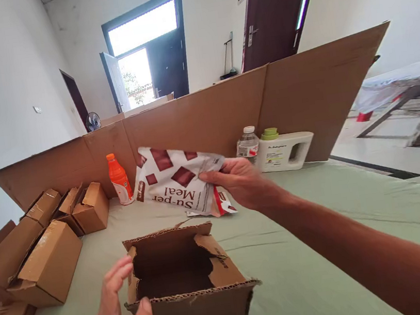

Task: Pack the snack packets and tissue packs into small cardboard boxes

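Note:
My right hand pinches one end of a white food pouch with dark red squares and upside-down "Su-per Meal" lettering. The pouch hangs tilted in the air beyond an open cardboard box. Behind and below it, part of another packet with a red stripe shows on the cloth. At the box's left side is my left hand, thumb and fingers apart around the near left corner; whether it touches the cardboard I cannot tell. The box's inside is dark, and its bottom is hard to make out.
An orange drink bottle stands at the back left, near several cardboard boxes along the left. A clear bottle and a white jug with a green cap stand at the back right. A cardboard screen borders the green cloth.

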A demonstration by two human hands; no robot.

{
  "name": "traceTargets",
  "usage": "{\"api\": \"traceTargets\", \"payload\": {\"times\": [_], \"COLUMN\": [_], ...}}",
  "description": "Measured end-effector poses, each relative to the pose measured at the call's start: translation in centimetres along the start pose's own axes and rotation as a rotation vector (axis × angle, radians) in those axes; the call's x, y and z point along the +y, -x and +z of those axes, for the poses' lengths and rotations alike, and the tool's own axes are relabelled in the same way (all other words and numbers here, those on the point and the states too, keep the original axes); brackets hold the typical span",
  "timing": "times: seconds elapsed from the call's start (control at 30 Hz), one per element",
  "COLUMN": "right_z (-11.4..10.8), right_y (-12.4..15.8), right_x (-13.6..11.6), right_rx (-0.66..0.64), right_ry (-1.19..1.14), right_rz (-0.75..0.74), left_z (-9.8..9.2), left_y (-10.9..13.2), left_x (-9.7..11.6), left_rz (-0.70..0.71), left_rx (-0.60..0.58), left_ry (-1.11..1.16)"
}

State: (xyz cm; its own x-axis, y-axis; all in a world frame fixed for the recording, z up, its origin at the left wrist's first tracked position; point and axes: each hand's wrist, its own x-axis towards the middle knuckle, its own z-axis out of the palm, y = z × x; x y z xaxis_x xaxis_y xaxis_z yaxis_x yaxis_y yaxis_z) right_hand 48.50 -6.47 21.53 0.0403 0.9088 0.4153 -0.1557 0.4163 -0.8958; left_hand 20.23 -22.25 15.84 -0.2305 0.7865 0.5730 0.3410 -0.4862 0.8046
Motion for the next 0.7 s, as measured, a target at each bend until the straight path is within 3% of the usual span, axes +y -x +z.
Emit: {"api": "traceTargets", "payload": {"times": [0.13, 0.23, 0.3, 0.37, 0.47, 0.6, 0.7], "right_z": [2.4, 3.9, 4.7, 5.1, 5.2, 4.8, 4.4], "right_y": [1.8, 3.2, 4.1, 5.1, 6.7, 8.9, 10.3], "right_x": [-6.1, -8.1, -8.1, -7.4, -5.8, -4.2, -4.1], "right_rx": [-0.027, -0.084, -0.126, -0.161, -0.153, -0.123, -0.164], "right_ry": [-0.150, -0.197, -0.203, -0.191, -0.094, 0.072, 0.102], "right_rz": [-0.061, -0.062, -0.033, 0.008, 0.047, 0.044, 0.052], "left_z": [0.6, 2.1, 3.4, 4.7, 6.1, 6.8, 6.8], "left_y": [-1.5, -2.6, -2.8, -2.6, -2.1, -1.6, -1.5], "left_x": [2.8, 4.4, 5.0, 5.2, 5.3, 5.5, 5.7], "left_rz": [-0.295, -0.459, -0.524, -0.525, -0.453, -0.338, -0.367], "left_rx": [-0.088, -0.199, -0.220, -0.166, -0.037, 0.008, 0.031], "left_ry": [0.406, 0.779, 0.969, 1.072, 1.065, 1.000, 0.994]}}
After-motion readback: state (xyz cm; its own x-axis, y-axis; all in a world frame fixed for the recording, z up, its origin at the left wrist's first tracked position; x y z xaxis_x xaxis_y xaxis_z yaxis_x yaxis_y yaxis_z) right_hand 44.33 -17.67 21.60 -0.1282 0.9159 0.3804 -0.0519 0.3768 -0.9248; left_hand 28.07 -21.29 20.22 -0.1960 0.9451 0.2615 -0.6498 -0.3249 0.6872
